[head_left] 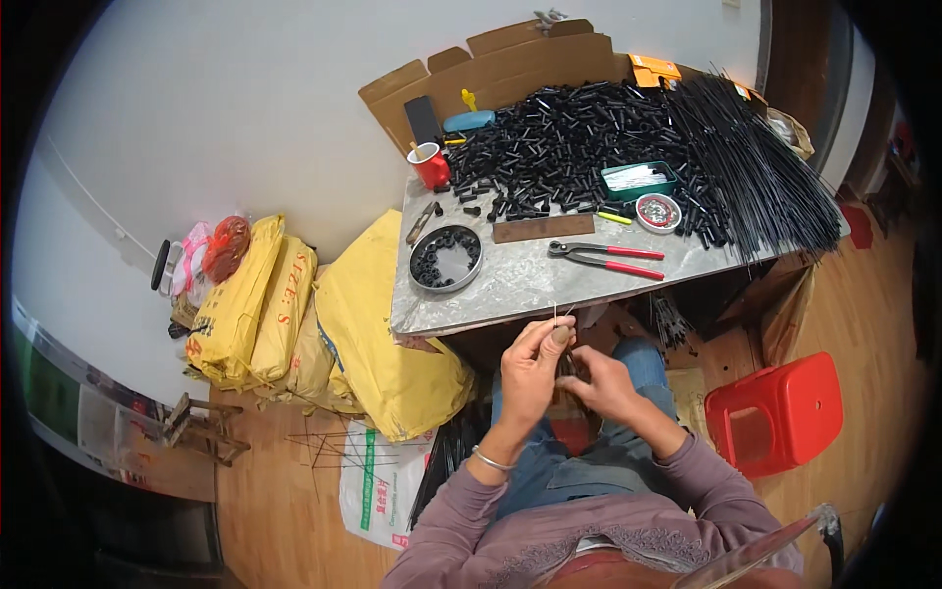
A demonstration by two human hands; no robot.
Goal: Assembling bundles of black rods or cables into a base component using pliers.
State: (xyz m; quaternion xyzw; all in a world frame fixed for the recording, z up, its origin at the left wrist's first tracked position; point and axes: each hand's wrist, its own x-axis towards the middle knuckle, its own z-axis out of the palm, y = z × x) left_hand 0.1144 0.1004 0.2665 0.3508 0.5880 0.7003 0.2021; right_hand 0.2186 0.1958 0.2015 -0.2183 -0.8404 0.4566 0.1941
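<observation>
Just off the near edge of the grey table, above my lap, my two hands are close together. My left hand is closed in a pinch, and thin pale wire ends stick up from its fingertips. Below that pinch, a dark slim piece runs between the hands; its kind is hard to make out. My right hand has its fingers curled in beside this dark piece, and what they grip is partly hidden. Nearest on the table are red-handled pincers and a rusty flat bar.
A heap of black tubes and long black rods covers the table's back. A round tin of black rings, a red mug and a green box stand there. Yellow sacks lie left; a red stool stands right.
</observation>
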